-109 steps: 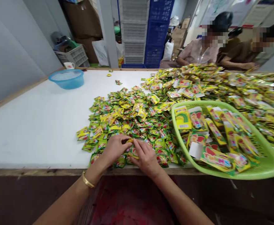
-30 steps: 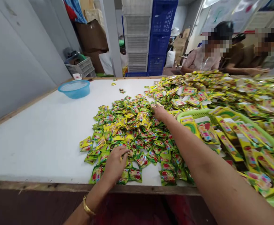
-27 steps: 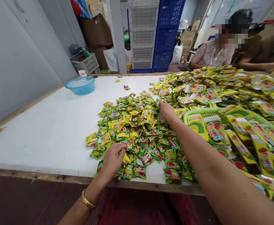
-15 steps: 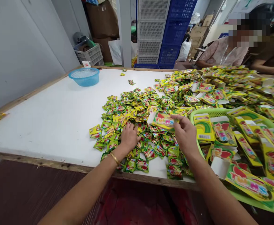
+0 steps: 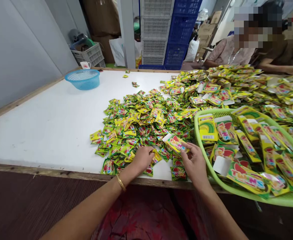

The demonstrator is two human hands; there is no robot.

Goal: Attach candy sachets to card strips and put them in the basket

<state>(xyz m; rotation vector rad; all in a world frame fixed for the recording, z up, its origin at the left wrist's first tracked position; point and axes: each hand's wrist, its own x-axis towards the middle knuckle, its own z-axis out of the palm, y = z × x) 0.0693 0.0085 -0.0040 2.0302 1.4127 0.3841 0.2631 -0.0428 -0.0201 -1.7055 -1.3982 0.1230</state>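
Observation:
My right hand holds a small yellow-green candy box printed "TWINS" with a watermelon; its white flap stands open at the left end. Near the table's front edge, my left hand, with a gold bangle at the wrist, has its fingers closed on a small yellow candy packet. Around and beyond that hand spreads a pile of shiny green and yellow candy packets. Right of my right hand, a light green basket is filled with the same kind of boxes.
A blue plastic basket sits at the table's far left. More flat boxes are heaped at the back right, with a co-worker behind them. Stacked crates stand past the far edge. The white table has a wooden rim.
My left hand has drawn back from the pile toward the front edge and now pinches a packet. The box in my right hand has come lower and tilted. The whole view has shifted slightly.

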